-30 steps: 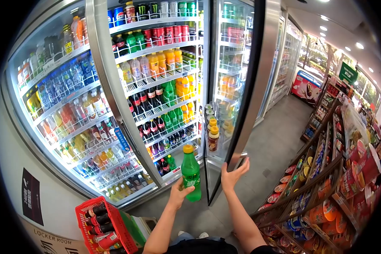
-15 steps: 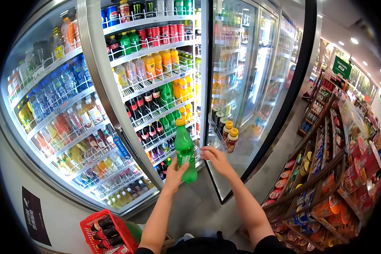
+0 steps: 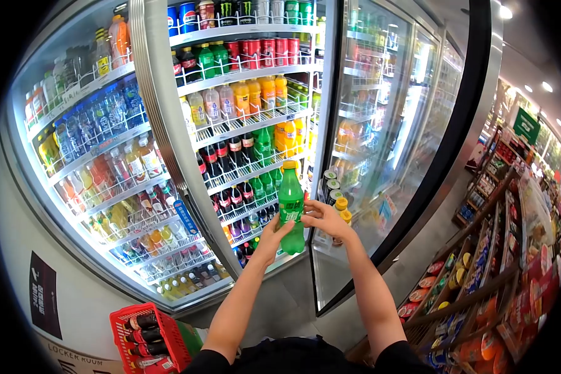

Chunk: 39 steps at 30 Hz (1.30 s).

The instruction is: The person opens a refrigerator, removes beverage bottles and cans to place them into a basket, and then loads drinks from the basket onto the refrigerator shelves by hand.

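A green plastic soda bottle (image 3: 291, 201) with a yellow cap is held upright, tilted slightly, in front of the open fridge. My left hand (image 3: 275, 240) is closed around its lower left side, thumb across the front. From the right, my right hand (image 3: 328, 222) has its thumb and fingers at the label's edge, gripping that side; some fingertips are hidden. Behind the bottle, the lit fridge shelves (image 3: 255, 128) carry dark cola bottles (image 3: 235, 151), orange drinks (image 3: 242, 98) and more green bottles (image 3: 263, 144).
The glass fridge door (image 3: 380, 156) stands open on my right. A red basket (image 3: 179, 340) with dark-capped bottles sits at lower left. A closed glass cooler (image 3: 96, 168) fills the left side. Snack racks (image 3: 474, 274) line the right, with grey floor (image 3: 287, 305) between.
My right hand has come in from the right to touch the bottle. The bottle has risen slightly in view and moved right with my left hand. The whole view has shifted.
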Each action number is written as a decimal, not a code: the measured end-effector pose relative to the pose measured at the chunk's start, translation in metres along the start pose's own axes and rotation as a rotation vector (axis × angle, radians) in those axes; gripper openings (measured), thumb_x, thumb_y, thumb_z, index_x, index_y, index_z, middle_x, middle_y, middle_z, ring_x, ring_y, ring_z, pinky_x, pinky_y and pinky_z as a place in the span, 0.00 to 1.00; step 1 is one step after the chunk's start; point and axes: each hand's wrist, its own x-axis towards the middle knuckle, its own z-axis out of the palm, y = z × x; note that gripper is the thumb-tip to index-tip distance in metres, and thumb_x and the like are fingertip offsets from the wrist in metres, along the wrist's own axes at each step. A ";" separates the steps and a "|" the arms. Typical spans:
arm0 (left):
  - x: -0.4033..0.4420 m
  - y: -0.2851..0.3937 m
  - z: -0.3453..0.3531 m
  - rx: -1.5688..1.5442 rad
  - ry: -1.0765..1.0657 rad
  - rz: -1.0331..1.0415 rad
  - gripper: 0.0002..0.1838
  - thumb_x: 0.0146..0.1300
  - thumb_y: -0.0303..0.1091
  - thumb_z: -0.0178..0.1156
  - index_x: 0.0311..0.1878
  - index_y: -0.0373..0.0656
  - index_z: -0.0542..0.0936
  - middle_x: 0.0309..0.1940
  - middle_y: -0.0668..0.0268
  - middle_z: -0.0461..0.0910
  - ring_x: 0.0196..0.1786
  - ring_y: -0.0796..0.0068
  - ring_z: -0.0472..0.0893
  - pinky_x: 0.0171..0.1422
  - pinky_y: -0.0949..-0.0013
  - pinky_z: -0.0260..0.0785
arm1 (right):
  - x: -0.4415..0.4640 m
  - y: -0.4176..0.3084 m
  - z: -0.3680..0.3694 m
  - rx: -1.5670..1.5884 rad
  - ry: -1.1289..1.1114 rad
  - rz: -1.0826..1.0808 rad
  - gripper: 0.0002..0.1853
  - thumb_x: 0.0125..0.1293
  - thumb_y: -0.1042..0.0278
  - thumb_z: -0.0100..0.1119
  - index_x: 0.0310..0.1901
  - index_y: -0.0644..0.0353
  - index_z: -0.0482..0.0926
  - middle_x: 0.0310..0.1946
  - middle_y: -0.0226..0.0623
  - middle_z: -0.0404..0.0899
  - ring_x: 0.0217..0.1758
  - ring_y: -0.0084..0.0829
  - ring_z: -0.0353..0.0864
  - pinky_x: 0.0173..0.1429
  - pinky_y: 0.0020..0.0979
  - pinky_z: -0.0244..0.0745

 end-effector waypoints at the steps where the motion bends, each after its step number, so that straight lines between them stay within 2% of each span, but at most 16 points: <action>1: 0.005 -0.001 0.002 -0.011 0.006 0.006 0.33 0.67 0.43 0.66 0.70 0.39 0.68 0.59 0.64 0.76 0.60 0.74 0.74 0.65 0.68 0.64 | 0.005 0.005 -0.002 -0.003 -0.012 -0.004 0.33 0.64 0.58 0.70 0.65 0.67 0.71 0.57 0.40 0.77 0.55 0.30 0.80 0.54 0.33 0.79; 3: 0.013 -0.007 0.003 -0.051 0.041 0.016 0.34 0.68 0.46 0.64 0.70 0.39 0.67 0.58 0.64 0.76 0.60 0.74 0.74 0.65 0.68 0.64 | 0.012 0.016 0.004 -0.085 0.077 -0.118 0.32 0.64 0.58 0.70 0.64 0.67 0.72 0.53 0.41 0.79 0.55 0.29 0.80 0.56 0.33 0.78; 6: 0.015 -0.006 -0.001 -0.100 0.094 0.019 0.32 0.69 0.48 0.63 0.69 0.41 0.68 0.58 0.65 0.76 0.59 0.74 0.75 0.62 0.68 0.67 | 0.015 0.018 0.015 -0.123 0.134 -0.179 0.31 0.64 0.59 0.71 0.64 0.66 0.73 0.50 0.40 0.81 0.55 0.29 0.81 0.57 0.33 0.78; 8: 0.020 -0.008 -0.007 -0.097 0.067 -0.009 0.31 0.69 0.49 0.62 0.68 0.42 0.69 0.60 0.65 0.76 0.60 0.74 0.75 0.62 0.67 0.67 | 0.013 0.011 0.018 -0.120 0.140 -0.122 0.32 0.63 0.59 0.71 0.65 0.65 0.73 0.51 0.40 0.81 0.55 0.30 0.81 0.57 0.33 0.77; 10: 0.031 -0.016 -0.006 -0.124 0.095 -0.014 0.29 0.70 0.48 0.61 0.68 0.42 0.69 0.60 0.65 0.75 0.59 0.73 0.75 0.63 0.66 0.67 | 0.012 0.009 0.011 -0.205 0.141 -0.208 0.33 0.62 0.60 0.72 0.66 0.65 0.72 0.51 0.39 0.81 0.55 0.30 0.81 0.57 0.33 0.77; 16: 0.037 -0.029 0.011 -0.092 0.082 -0.057 0.33 0.69 0.46 0.63 0.71 0.42 0.66 0.60 0.65 0.75 0.59 0.74 0.75 0.62 0.67 0.66 | -0.003 0.015 -0.042 -0.165 -0.008 -0.081 0.30 0.66 0.63 0.67 0.67 0.64 0.72 0.55 0.40 0.81 0.54 0.26 0.81 0.56 0.31 0.78; 18: 0.037 -0.037 0.011 -0.070 0.101 -0.083 0.36 0.68 0.45 0.64 0.73 0.42 0.64 0.61 0.65 0.75 0.60 0.73 0.74 0.63 0.66 0.66 | -0.014 0.013 -0.062 -0.049 -0.102 0.090 0.29 0.68 0.64 0.65 0.67 0.64 0.71 0.55 0.39 0.81 0.54 0.25 0.80 0.56 0.29 0.77; 22: 0.046 -0.044 0.006 -0.053 0.108 -0.142 0.38 0.67 0.49 0.63 0.74 0.43 0.62 0.63 0.64 0.73 0.64 0.70 0.72 0.66 0.61 0.63 | -0.011 0.023 -0.067 0.028 -0.100 0.118 0.29 0.70 0.66 0.62 0.70 0.63 0.68 0.55 0.39 0.79 0.53 0.26 0.80 0.57 0.30 0.78; 23: 0.051 -0.048 0.004 -0.045 0.094 -0.148 0.38 0.67 0.51 0.62 0.74 0.44 0.62 0.63 0.63 0.74 0.64 0.70 0.73 0.65 0.60 0.64 | -0.006 0.030 -0.061 0.004 -0.112 0.087 0.30 0.69 0.62 0.64 0.69 0.64 0.68 0.54 0.39 0.80 0.55 0.26 0.80 0.55 0.29 0.78; 26: 0.070 -0.055 0.001 -0.048 0.058 -0.165 0.37 0.67 0.51 0.63 0.73 0.44 0.63 0.62 0.63 0.74 0.63 0.70 0.73 0.65 0.59 0.65 | 0.011 0.042 -0.048 -0.027 -0.043 0.037 0.31 0.69 0.60 0.65 0.69 0.64 0.68 0.54 0.42 0.80 0.54 0.29 0.80 0.54 0.31 0.79; 27: 0.076 -0.054 0.002 -0.039 0.059 -0.162 0.37 0.67 0.51 0.63 0.73 0.43 0.64 0.60 0.63 0.75 0.62 0.70 0.74 0.63 0.59 0.66 | 0.019 0.051 -0.053 -0.069 -0.021 0.014 0.32 0.68 0.59 0.66 0.69 0.64 0.68 0.53 0.45 0.80 0.55 0.32 0.80 0.51 0.32 0.81; 30: 0.097 -0.049 0.001 -0.004 0.045 -0.172 0.38 0.66 0.51 0.64 0.73 0.42 0.64 0.59 0.62 0.75 0.61 0.70 0.74 0.63 0.59 0.66 | 0.038 0.052 -0.057 -0.104 0.037 0.047 0.34 0.66 0.59 0.67 0.69 0.63 0.67 0.52 0.46 0.79 0.53 0.34 0.82 0.48 0.32 0.82; 35: 0.135 -0.038 -0.019 0.018 0.031 -0.154 0.39 0.65 0.48 0.66 0.73 0.39 0.62 0.57 0.60 0.78 0.59 0.69 0.76 0.63 0.60 0.67 | 0.079 0.035 -0.059 -0.335 0.068 -0.021 0.35 0.65 0.59 0.68 0.70 0.64 0.66 0.51 0.47 0.80 0.50 0.35 0.85 0.46 0.33 0.82; 39: 0.157 -0.024 -0.029 0.049 -0.024 -0.158 0.38 0.66 0.43 0.65 0.73 0.38 0.62 0.57 0.59 0.79 0.59 0.69 0.77 0.66 0.61 0.66 | 0.097 0.032 -0.056 -0.279 0.087 0.000 0.37 0.66 0.61 0.67 0.72 0.63 0.63 0.53 0.46 0.80 0.52 0.35 0.84 0.48 0.32 0.81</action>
